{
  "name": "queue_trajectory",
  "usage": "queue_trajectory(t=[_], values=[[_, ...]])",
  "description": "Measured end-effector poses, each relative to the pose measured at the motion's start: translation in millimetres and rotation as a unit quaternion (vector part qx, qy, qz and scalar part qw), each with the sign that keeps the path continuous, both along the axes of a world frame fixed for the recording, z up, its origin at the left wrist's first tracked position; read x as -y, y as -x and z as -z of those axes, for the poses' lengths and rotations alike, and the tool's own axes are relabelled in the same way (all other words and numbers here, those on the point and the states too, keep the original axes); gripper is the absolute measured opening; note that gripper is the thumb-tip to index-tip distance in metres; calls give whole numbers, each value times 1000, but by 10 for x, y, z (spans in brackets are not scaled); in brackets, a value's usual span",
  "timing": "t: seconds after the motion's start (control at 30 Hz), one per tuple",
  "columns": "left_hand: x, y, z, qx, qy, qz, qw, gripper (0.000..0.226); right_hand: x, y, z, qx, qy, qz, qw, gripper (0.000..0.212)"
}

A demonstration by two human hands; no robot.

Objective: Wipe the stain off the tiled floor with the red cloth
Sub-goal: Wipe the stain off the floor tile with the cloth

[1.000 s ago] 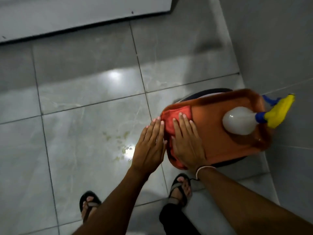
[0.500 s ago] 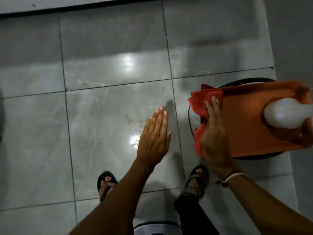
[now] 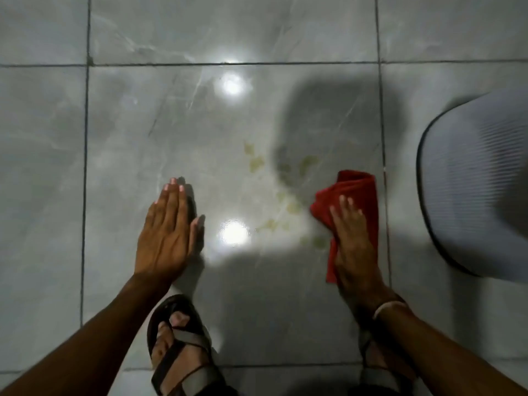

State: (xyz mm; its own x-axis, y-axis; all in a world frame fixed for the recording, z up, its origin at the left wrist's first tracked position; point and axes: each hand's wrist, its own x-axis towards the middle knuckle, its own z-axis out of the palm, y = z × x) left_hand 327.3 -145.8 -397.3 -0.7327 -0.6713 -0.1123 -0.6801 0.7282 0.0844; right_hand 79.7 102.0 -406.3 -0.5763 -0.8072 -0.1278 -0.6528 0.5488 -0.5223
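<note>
Red cloth [image 3: 357, 192] is lying bunched and folded under our right hand [image 3: 353, 244], a deep, plain red with soft creases, its far end rolled over into a rounded fold and a narrow strip trailing back along the thumb side of the palm. We are pressing it flat against the tiled floor [image 3: 143, 132], with our right fingers [image 3: 344, 208] lying spread across its top rather than curled around it, so most of the fabric is showing beyond and to the right of the fingertips. It is sitting just right of the stain [image 3: 281, 192], a scatter of pale yellow-green blotches on the glossy grey tile, with the nearest blotches almost touching its left edge. Our left hand [image 3: 168, 232] is resting open on the floor, fingers straight and together, holding nothing, well left of the stain. Our sandalled foot [image 3: 178, 347] is standing below it, and a pale ribbed round object [image 3: 471, 178] is sitting at the right edge.
</note>
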Motion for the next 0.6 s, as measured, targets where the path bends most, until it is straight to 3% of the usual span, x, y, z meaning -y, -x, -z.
queue_trajectory(t=[0.07,0.13,0.2,0.37,0.5,0.6], values=[[-4,-126,184,-9,31,10,999,65,-269,-252,158,-39,0,-163,986,48],[21,-210,311,-16,51,33,998,64,-325,-114,162,-60,0,-325,944,52],[79,-294,384,-30,67,64,995,64,-134,235,148,-85,-9,-384,920,54],[280,-403,435,-67,47,55,995,67,843,888,98,-152,-27,-235,960,63],[310,-414,475,-72,12,29,997,70,1301,806,148,-177,-40,-141,973,64],[305,-394,460,-71,6,31,997,70,1230,556,151,-173,-42,-133,975,63]])
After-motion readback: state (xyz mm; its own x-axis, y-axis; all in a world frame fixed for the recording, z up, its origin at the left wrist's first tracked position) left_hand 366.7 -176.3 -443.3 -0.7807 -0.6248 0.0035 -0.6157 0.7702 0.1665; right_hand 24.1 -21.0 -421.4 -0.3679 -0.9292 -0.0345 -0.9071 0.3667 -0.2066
